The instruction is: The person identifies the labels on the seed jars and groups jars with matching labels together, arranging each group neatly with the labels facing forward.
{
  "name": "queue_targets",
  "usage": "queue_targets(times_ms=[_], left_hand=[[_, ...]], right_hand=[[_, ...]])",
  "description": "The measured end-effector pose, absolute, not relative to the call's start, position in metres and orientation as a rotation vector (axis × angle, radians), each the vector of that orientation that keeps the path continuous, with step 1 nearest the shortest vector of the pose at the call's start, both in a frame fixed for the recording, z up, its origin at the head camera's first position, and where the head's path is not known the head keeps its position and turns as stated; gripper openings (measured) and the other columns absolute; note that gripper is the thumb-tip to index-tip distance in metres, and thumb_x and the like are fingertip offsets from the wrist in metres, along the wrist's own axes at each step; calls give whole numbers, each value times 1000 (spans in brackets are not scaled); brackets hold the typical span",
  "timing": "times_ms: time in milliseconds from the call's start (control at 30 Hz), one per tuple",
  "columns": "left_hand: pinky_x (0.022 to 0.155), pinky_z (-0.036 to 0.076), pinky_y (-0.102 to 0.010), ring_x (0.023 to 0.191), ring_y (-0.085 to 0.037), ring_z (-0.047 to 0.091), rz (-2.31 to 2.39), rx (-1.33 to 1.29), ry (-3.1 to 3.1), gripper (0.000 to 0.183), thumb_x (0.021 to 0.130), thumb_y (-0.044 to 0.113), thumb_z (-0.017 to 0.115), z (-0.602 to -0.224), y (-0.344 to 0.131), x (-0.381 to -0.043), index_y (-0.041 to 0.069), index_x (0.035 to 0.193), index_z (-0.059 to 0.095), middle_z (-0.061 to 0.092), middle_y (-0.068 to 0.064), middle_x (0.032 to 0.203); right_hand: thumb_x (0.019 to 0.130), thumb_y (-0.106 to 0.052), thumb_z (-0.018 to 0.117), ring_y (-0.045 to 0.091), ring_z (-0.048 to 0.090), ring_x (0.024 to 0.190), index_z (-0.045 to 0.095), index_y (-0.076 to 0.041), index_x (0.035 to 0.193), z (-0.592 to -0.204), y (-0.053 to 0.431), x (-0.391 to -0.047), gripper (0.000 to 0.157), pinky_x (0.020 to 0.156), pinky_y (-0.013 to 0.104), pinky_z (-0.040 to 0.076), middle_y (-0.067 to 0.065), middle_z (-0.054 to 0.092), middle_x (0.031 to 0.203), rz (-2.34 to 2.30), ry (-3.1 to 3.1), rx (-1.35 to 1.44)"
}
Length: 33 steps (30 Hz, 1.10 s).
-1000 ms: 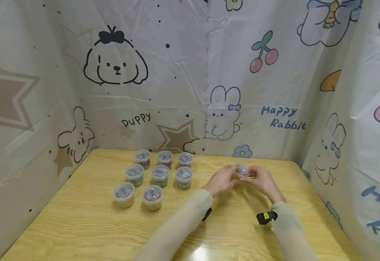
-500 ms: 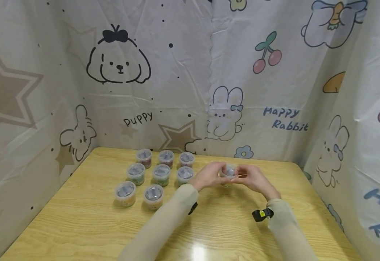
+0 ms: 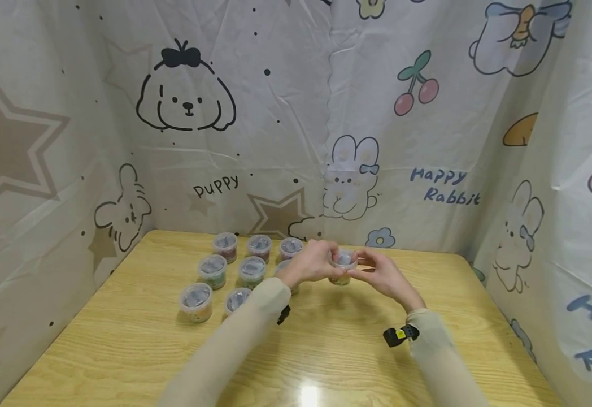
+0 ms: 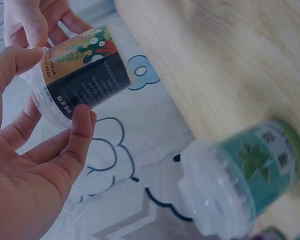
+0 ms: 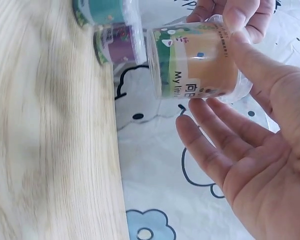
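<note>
Between both hands, at the right of the rows, is a clear plastic cup (image 3: pixel 339 279) with a see-through lid and a wrap-around label. In the right wrist view its label (image 5: pixel 210 57) is orange and green with printed writing; in the left wrist view a dark panel (image 4: pixel 92 82) of small text shows. My left hand (image 3: pixel 312 263) grips the lid end with thumb and fingers. From the other side my right hand (image 3: pixel 384 277) pinches the same end, thumb near the lid. A teal-labelled cup (image 4: pixel 260 167) stands close by my left hand.
Several similar lidded cups stand in rows on the wooden table (image 3: pixel 357 356): purple ones (image 3: pixel 225 249) at the back, teal ones (image 3: pixel 212 272) in the middle, orange ones (image 3: pixel 196 303) in front. My left sleeve (image 3: pixel 235 333) partly covers two. A printed curtain (image 3: pixel 275 141) surrounds the table.
Both hands have carried the cup leftward, closer to the rows of cups. My left forearm now overlaps the nearest right-hand cups in the head view.
</note>
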<state>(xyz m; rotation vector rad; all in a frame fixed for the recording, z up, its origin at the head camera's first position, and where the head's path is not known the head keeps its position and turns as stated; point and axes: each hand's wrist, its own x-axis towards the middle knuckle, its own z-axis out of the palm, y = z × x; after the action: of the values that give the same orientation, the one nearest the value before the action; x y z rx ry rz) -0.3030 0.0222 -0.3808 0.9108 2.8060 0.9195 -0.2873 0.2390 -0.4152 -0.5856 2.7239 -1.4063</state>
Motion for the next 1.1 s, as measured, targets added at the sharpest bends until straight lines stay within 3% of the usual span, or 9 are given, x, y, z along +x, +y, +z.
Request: queue_targets(times_ms=[367,500,633,733,933,1100], left_hand=[[48,31,-21,46,-5,34,939,1028,2756,24,85,28,74,-371,-1,-298,13,87,55,44,4,64],[49,32,-22,49,-7,36,970,1008,2755,23,85,26,72,-372,-9,-298,11,89,56,50,-1,71],[59,39,-24,61,-9,44,987,1003,2820,22,84,27,73,-373,-16,-298,13,88,57,61,-4,82],[64,42,-25,67,-9,49,990,985,2852,23,84,31,74,-373,-21,-299,16,87,57,64,-1,87],[57,41,-24,58,-8,46,1039,974,2778,24,85,33,75,-371,-30,-302,17,87,57,62,2,83],[63,44,-26,69,-11,53,1047,993,2742,25,84,32,77,-369,-36,-304,17,87,57,63,3,84]], right_hand=[[88,-23,75,33,61,118,62,-11,103,-409,219,-283,23,91,43,54,9,64,113,-1481,2712,-679],[85,-21,78,31,63,114,63,-10,102,-408,209,-283,25,89,42,56,10,68,112,-1481,2788,-651],[83,-24,80,27,65,109,63,-12,101,-406,200,-282,28,85,38,57,10,69,114,-1484,2839,-592],[82,-26,81,26,65,108,64,-13,103,-406,196,-282,30,83,36,58,9,69,114,-1498,2849,-567],[84,-27,79,26,65,111,65,-15,111,-405,195,-283,33,85,39,57,8,67,119,-1521,2807,-609],[88,-27,75,27,62,114,64,-16,119,-404,198,-283,35,88,42,55,7,65,124,-1540,2689,-685]])
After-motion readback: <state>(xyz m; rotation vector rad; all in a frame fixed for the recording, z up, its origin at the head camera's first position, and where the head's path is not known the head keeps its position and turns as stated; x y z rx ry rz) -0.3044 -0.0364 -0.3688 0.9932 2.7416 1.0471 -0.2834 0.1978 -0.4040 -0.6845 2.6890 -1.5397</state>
